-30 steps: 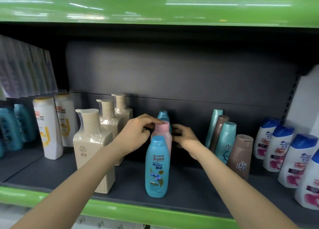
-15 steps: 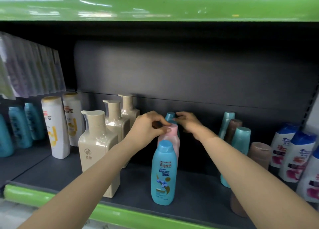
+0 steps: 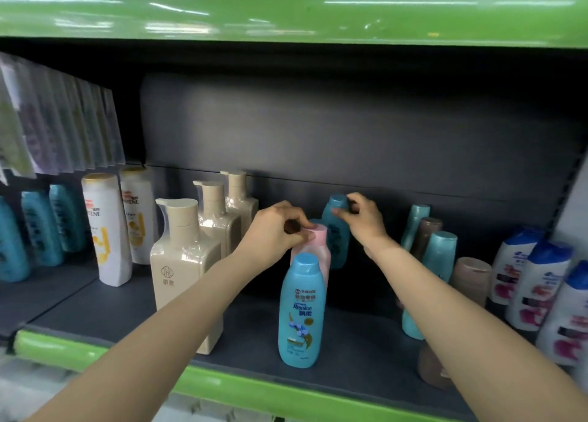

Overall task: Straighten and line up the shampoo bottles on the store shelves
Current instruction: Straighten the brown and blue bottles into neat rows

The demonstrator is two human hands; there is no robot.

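Observation:
A blue Rejoice bottle (image 3: 300, 310) stands upright at the front of the dark shelf (image 3: 254, 335). Right behind it is a pink bottle (image 3: 319, 246), whose cap my left hand (image 3: 273, 234) pinches from the left. Further back stands a teal bottle (image 3: 335, 230); my right hand (image 3: 362, 219) grips its cap from the right. The three bottles form a row running front to back.
Three beige pump bottles (image 3: 184, 262) stand in a row to the left, with white Pantene bottles (image 3: 106, 227) and teal bottles (image 3: 38, 227) beyond. Right of my arm are slim teal and brown bottles (image 3: 440, 253) and white blue-capped bottles (image 3: 537, 281). The green shelf lip (image 3: 241, 390) runs along the front.
My right hand has risen from behind the pink bottle to the rear teal bottle's cap. My left hand stays on the pink cap. The view shifted left.

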